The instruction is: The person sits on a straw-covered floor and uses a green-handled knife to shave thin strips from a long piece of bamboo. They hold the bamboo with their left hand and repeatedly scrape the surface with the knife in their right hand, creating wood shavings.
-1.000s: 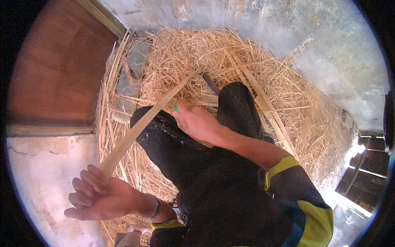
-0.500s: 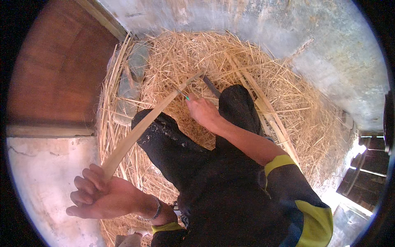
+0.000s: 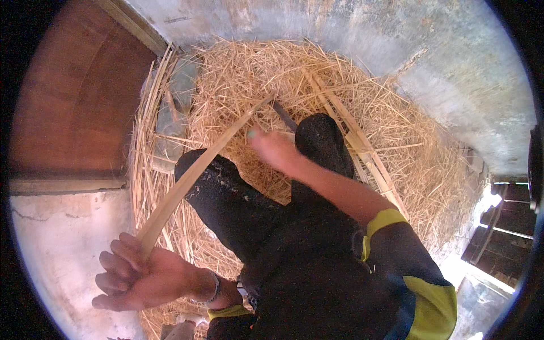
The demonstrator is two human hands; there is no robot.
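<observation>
My left hand, at the lower left, is closed around the near end of a long, pale bamboo strip. The strip slants up and to the right across my left knee, its narrow far end lying over the straw. My right hand is closed just right of the strip, between my knees, and smeared by motion. A green bit of a small knife shows at its fingertips; its blade cannot be made out now. Close to the strip's far tip, a dark flat bar sticks out beside my right knee.
Thin shavings cover the floor around my legs. Longer split strips lie to the right of my right knee, and more strips are stacked at the left. A stained wall stands behind, a brown panel at the left.
My right hand has shifted slightly left and blurred, and the knife's thin blade no longer shows. The left hand still grips the strip, almost in the same place. The whole view has shifted slightly.
</observation>
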